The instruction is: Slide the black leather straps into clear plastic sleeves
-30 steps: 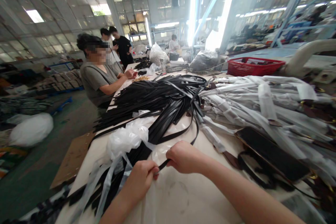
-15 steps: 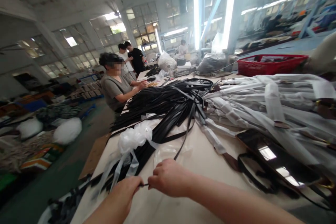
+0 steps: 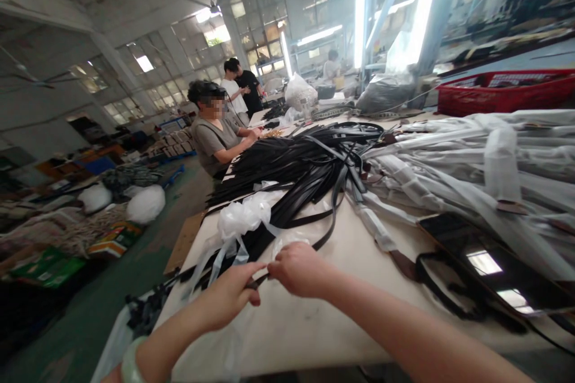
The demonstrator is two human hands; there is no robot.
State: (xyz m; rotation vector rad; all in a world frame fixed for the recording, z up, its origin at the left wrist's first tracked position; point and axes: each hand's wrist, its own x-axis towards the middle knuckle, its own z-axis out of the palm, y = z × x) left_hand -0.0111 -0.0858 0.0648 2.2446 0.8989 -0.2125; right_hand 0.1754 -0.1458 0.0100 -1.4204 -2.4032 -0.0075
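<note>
A black strap runs out of the dark pile to my hands over the pale table. My left hand pinches it near its end, thumb and fingers closed. Just beside it, my right hand grips the same strap with its fingers curled down, the back of the hand hiding most of the grip. Crumpled clear plastic film lies just beyond my left hand. Behind it spreads a big heap of black straps.
Plastic-wrapped straps cover the right side. A phone lies there near a black looped band, with a red basket behind. A co-worker stands at the table's left edge; more people are farther back.
The view has swung left. My hands have come closer together on the strap, and more of my left forearm and a pale bracelet now show.
</note>
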